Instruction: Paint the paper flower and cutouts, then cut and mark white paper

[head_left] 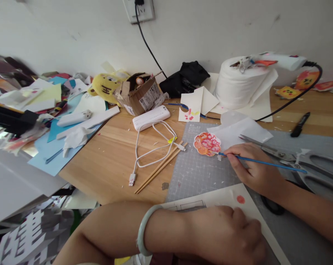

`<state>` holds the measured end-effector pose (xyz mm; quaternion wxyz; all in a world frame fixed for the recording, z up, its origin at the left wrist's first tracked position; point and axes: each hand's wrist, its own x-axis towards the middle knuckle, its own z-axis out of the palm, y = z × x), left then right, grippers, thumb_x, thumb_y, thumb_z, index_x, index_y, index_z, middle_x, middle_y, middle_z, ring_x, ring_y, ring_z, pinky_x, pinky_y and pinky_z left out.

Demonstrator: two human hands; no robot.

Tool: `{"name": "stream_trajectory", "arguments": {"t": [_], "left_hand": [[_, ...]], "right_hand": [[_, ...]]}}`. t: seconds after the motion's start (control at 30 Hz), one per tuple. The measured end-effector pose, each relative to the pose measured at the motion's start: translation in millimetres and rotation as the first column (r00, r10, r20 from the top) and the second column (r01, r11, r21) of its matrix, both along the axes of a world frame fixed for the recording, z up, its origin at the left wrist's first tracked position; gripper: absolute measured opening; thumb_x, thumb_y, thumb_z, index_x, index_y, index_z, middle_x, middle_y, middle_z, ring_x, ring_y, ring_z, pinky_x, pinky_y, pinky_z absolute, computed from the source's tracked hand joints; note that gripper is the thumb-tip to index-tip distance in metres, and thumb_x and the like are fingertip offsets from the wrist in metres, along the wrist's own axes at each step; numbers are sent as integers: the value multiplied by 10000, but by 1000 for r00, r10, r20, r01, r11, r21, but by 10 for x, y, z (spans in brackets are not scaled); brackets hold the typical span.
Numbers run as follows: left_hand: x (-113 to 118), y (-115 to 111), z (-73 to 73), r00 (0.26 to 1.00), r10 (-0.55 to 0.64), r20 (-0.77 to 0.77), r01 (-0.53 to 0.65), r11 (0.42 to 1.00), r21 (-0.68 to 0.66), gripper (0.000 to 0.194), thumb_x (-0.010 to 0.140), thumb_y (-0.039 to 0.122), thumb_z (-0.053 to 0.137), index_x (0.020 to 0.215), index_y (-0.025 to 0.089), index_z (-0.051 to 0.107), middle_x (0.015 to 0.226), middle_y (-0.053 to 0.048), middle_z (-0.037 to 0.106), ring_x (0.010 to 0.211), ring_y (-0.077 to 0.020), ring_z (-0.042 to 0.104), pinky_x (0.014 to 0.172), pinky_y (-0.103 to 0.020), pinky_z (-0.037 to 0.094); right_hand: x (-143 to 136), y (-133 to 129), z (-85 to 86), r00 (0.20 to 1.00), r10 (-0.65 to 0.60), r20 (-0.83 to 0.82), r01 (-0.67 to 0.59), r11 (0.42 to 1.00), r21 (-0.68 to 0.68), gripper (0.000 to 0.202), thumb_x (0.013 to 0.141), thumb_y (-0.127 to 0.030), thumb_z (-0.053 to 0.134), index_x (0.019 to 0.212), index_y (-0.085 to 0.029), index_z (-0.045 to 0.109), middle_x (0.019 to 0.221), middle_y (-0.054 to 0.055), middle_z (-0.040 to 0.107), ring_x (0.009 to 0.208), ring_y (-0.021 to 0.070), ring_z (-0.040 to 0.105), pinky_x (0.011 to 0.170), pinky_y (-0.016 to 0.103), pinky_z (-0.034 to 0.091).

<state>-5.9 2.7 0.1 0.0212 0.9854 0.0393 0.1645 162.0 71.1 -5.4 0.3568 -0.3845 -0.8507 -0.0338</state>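
Cutting mat (pixel 194 173), paintbrush (pixel 266 163) tip indistinct

I see scalloped orange-red cutout (pixel 206 143) flat near cutting mat (pixel 187 169)'s far left corner; slim blue brush (pixel 266 162), tip at cutout's edge.

Soft, muted light spreads across a wooden table (pixel 114 154), casting faint, diffuse shadows, while the wall (pixel 188 33) dims toward the upper corners. The white roll (pixel 230 88) shows brightest; the painted cutout (pixel 206 143) reads fairly clear. Papers (pixel 46 94) at far left (wide-angle distortion evident) look stretched and blurred.
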Motion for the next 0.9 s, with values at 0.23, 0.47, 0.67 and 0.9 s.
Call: {"name": "stream_trajectory", "arguments": {"t": [0.23, 0.47, 0.67, 0.9], "left_hand": [[2, 2, 28, 998, -12, -63, 13, 1000, 7, 204, 893, 114, 430, 840, 114, 627, 889, -110, 658, 612, -142, 586, 424, -240, 335], [-3, 6, 33, 999, -6, -49, 5, 1000, -5, 213, 890, 106, 428, 822, 107, 630, 858, -112, 658, 605, -156, 590, 418, -247, 336], [-12, 3, 28, 1000, 13, -11, -13, 1000, -5, 198, 876, 99, 442, 787, 115, 618, 843, -102, 657, 584, -154, 573, 411, -251, 319], [-13, -11, 8, 1000, 15, -14, -15, 1000, -11, 151, 871, 130, 482, 812, 116, 621, 882, -96, 660, 595, -155, 565, 426, -258, 342]], "right_hand": [[1, -1, -13, 1000, 8, -18, -8, 1000, -2, 65, 893, -177, 480, 917, -199, 536, 793, 28, 679, 744, 169, 625, 721, 332, 481], [-6, 8, -34, 1000, 4, -18, -4, 1000, 10, 67, 892, -187, 482, 908, -206, 544, 792, 23, 680, 743, 168, 627, 721, 335, 490], [6, -24, 71, 986, -110, -129, 104, 993, -52, 106, 903, -212, 455, 889, -211, 559, 780, 19, 663, 740, 158, 635, 706, 306, 515], [306, -624, 312, 978, -204, -48, 200, 977, -77, 176, 884, -203, 416, 950, -265, 566, 765, -2, 695, 689, 132, 671, 646, 193, 552]]}}
